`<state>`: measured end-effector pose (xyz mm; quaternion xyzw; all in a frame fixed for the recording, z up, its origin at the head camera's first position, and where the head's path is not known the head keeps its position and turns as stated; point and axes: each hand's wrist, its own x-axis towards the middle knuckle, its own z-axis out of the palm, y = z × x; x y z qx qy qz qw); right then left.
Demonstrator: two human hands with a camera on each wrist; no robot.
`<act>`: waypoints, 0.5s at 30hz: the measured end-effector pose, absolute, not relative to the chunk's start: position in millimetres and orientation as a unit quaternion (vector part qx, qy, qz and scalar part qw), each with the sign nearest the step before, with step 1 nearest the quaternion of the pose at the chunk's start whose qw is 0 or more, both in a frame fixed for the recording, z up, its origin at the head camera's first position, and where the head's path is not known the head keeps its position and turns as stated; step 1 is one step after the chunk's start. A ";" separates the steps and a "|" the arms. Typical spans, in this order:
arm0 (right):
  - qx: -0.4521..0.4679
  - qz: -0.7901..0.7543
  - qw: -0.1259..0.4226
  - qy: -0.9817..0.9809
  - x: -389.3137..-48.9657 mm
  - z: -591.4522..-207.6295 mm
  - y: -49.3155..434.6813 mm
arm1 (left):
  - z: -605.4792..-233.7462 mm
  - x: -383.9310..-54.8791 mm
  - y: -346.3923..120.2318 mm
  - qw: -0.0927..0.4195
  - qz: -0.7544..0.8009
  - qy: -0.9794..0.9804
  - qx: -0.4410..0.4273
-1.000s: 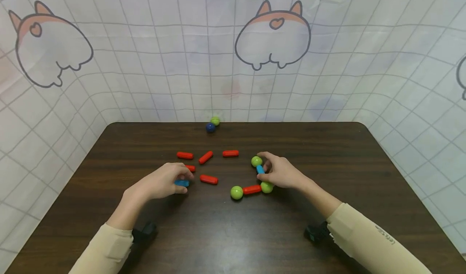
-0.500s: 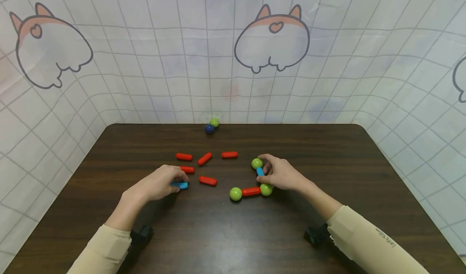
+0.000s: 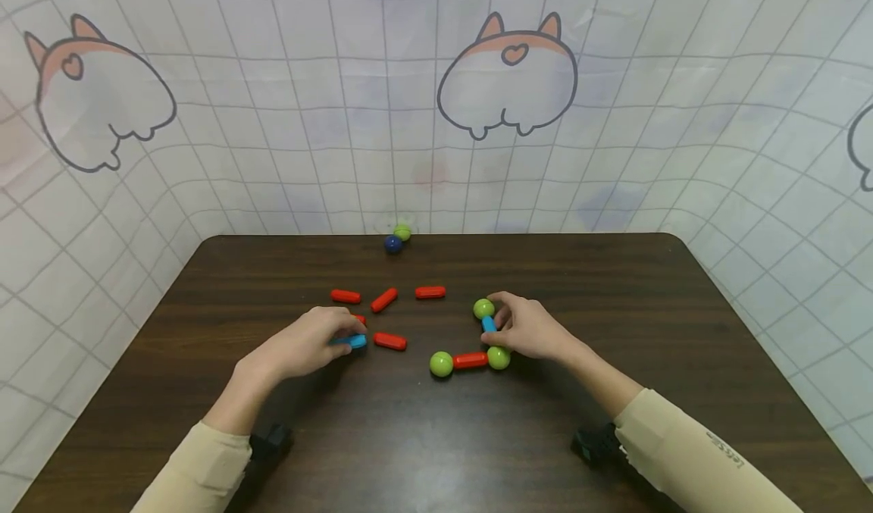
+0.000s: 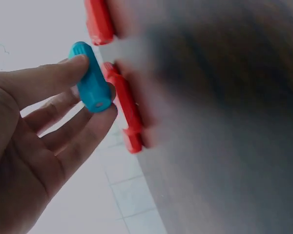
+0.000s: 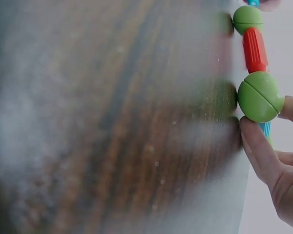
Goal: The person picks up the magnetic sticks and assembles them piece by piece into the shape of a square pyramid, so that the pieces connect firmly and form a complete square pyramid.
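Observation:
My left hand (image 3: 307, 344) pinches a short blue toy rod (image 4: 92, 80) between thumb and fingertips, close over the table. One end of that rod, with a small round spot, faces the left wrist camera. On the right, my right hand (image 3: 530, 328) holds a joined toy piece around its blue rod (image 3: 488, 325), the thumb close to the near green ball (image 5: 260, 97). A far green ball (image 3: 483, 309) sits at that rod's other end. From the near ball a red rod (image 3: 470, 361) runs left to another green ball (image 3: 441, 364).
Several loose red rods, among them one red rod (image 3: 390, 341), lie on the dark wooden table (image 3: 436, 437) between and beyond the hands. A navy ball (image 3: 392, 244) and a green ball (image 3: 402, 232) sit at the back edge, before a patterned white curtain (image 3: 341, 119).
My left hand has shifted slightly left, then back right, with the blue rod, which now shows farther out past the fingers. My right hand stays on the joined piece. The head view tilts slightly up.

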<state>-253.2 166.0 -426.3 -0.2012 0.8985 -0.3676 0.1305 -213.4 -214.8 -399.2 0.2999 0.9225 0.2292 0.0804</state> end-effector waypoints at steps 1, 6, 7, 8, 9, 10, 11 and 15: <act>-0.201 -0.368 0.130 0.898 -252.7 -427.2 166.2 | -398.4 -213.3 -212.4 0.074 0.232 0.922 0.301; -0.204 -0.378 0.128 0.894 -250.6 -429.9 166.7 | -395.4 -217.8 -198.6 0.057 0.249 0.917 0.305; -0.205 -0.379 0.127 0.893 -250.7 -430.0 166.4 | -395.2 -219.2 -195.7 0.052 0.252 0.917 0.305; -0.206 -0.381 0.126 0.893 -250.7 -429.6 166.3 | -395.2 -220.8 -192.8 0.048 0.255 0.917 0.304; -0.206 -0.381 0.124 0.893 -250.8 -429.5 166.3 | -395.2 -222.3 -190.1 0.043 0.259 0.916 0.302; -0.206 -0.382 0.124 0.893 -250.7 -429.0 166.2 | -395.3 -223.9 -187.6 0.039 0.263 0.916 0.301; -0.205 -0.382 0.123 0.892 -250.6 -428.5 166.1 | -395.4 -225.4 -184.9 0.036 0.266 0.916 0.298; -0.201 -0.380 0.124 0.894 -249.5 -428.3 166.5 | -396.5 -231.7 -173.3 0.035 0.279 0.914 0.293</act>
